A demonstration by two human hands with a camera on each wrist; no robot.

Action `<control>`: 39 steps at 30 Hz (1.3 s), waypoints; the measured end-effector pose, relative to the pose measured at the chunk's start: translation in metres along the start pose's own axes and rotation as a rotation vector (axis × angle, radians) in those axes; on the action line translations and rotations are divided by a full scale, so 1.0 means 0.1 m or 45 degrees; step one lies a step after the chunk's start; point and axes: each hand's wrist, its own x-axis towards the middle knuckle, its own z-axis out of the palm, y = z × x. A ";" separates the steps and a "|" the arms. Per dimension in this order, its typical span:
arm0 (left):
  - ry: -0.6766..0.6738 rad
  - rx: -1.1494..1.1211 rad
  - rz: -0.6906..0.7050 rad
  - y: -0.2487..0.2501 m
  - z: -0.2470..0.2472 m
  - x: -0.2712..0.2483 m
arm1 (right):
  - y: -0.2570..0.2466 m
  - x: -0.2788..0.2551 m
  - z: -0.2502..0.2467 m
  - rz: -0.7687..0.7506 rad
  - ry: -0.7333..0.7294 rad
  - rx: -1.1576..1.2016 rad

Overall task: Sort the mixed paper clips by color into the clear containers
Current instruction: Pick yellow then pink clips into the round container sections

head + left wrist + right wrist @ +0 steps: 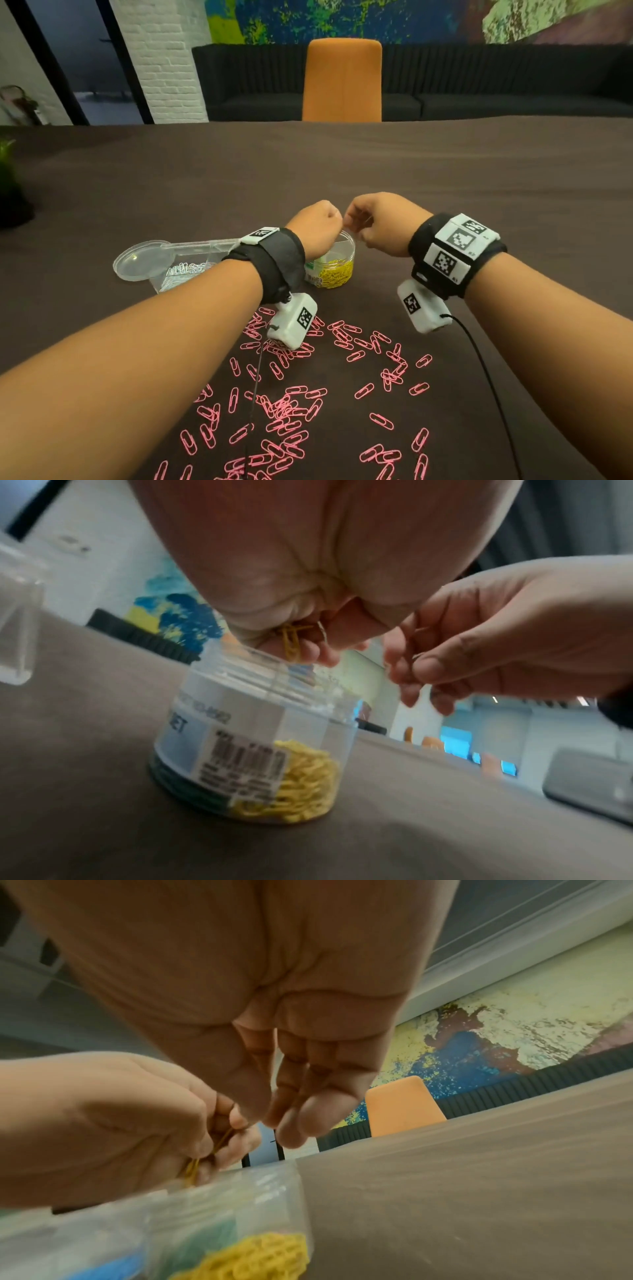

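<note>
Head view, starting nearest the viewer: a wide scatter of pink paper clips (294, 404) lies loose on the dark brown table (445, 178), between and under the two bare forearms, each strapped with a black wrist band and a white camera unit. Just beyond the pink scatter stands a round clear jar (334, 263), open at the top, with a heap of yellow paper clips (337, 272) in one divided section and darker green clips beside them. Both hands meet directly above its rim. The left hand (317, 228) is curled into a loose fist; the left wrist view shows a few yellow clips (291, 639) pinched in its fingers right over the jar mouth. The right hand (380, 224) hovers touching or nearly touching it, its fingertips (419, 669) bunched as if picking at a clip, though whether they actually hold one is too blurred to tell. To the left sit a clear box of white or silver clips (185, 270) and a round clear lid (144, 260). Farther off are an orange chair (342, 78) and a dark sofa. The step in hand appears to be dropping yellow clips into their section; next, the fingers likely need to release them over that section, then turn to the pink clips.
</note>
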 end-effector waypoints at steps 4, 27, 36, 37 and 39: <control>-0.141 0.230 0.136 -0.11 0.15 -0.02 | 0.09 -0.33 0.02 0.041 -0.151 -0.233; -0.710 0.847 0.148 -0.65 -0.21 -1.46 | -0.21 -1.47 0.64 -0.537 -0.614 -0.522; -0.601 0.850 0.372 -0.62 -0.10 -1.68 | -0.11 -1.25 0.49 -0.202 -0.430 -0.001; -0.595 0.845 0.374 -0.62 -0.10 -1.69 | -0.10 -1.18 0.46 -0.156 -0.378 0.073; -0.555 0.806 0.364 -0.62 -0.14 -1.67 | -0.08 -0.99 0.37 -0.108 -0.231 0.171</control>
